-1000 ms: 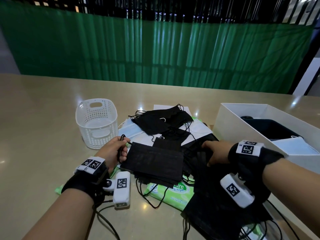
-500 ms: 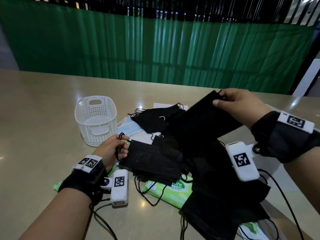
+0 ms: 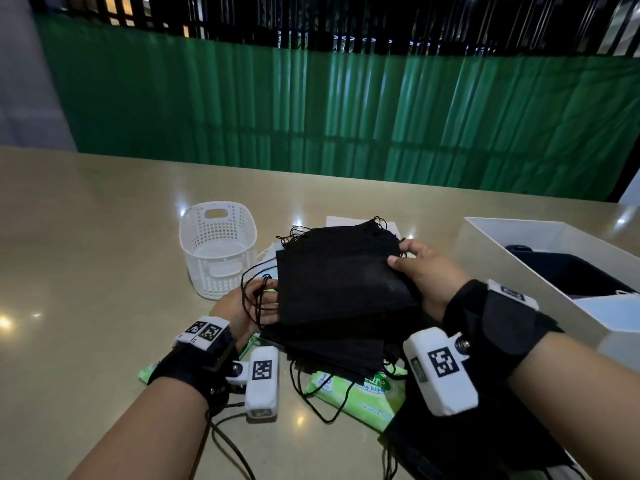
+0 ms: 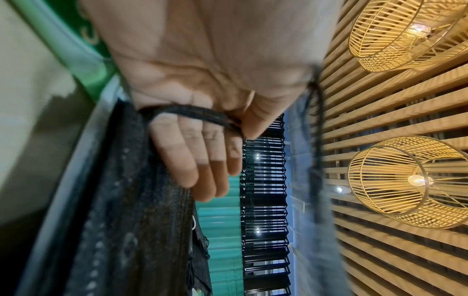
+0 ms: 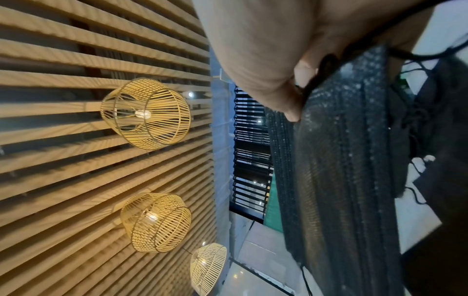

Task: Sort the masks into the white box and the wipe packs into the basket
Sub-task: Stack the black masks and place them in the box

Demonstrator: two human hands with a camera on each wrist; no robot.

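The beige table (image 3: 86, 271) carries everything. The white box (image 3: 491, 251) stands at the right with dark masks inside, and the white basket (image 3: 218, 251) stands at the left. Between them both hands hold a stack of black masks (image 3: 339, 282): the right hand (image 3: 427, 275) pinches its right edge, the left hand (image 3: 242, 306) grips its ear loops. A green wipe pack (image 3: 360, 393) lies under the stack.

Left hand (image 3: 242, 306) fingers curled, thumb pinching; right hand (image 3: 427, 275) thumb on top, grip closed; forearms converging.
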